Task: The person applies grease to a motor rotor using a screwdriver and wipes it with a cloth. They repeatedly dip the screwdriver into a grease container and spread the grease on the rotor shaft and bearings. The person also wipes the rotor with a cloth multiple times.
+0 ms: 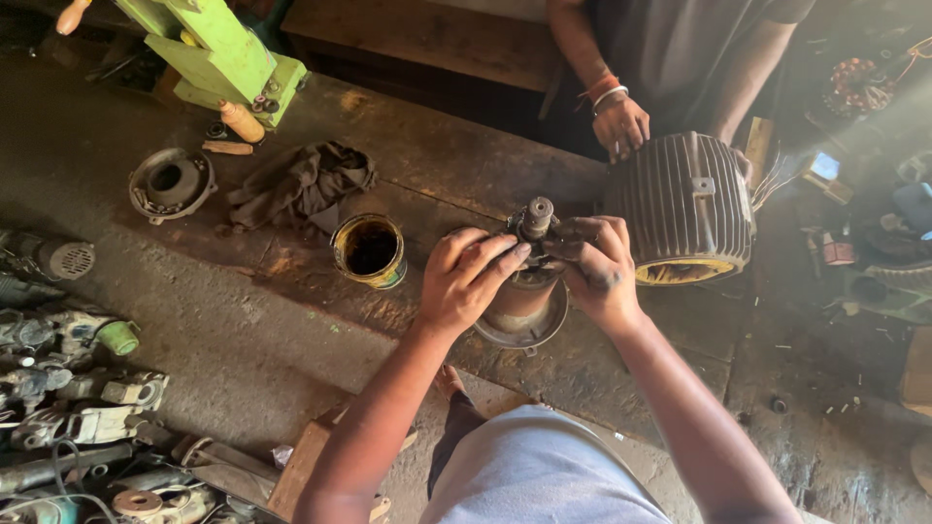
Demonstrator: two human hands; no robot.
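Both hands grip a motor rotor standing at the middle of the worktop. The left hand and right hand close round its top. It looks heavy, hard and greasy; holding the thick body seems safest. A tin sits at nine o'clock.

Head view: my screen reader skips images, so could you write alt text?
Both hands, the left hand and right hand, grip a greasy motor rotor standing on a workbench. Another person's hand rests on a ribbed motor housing; an open tin stands nearby.
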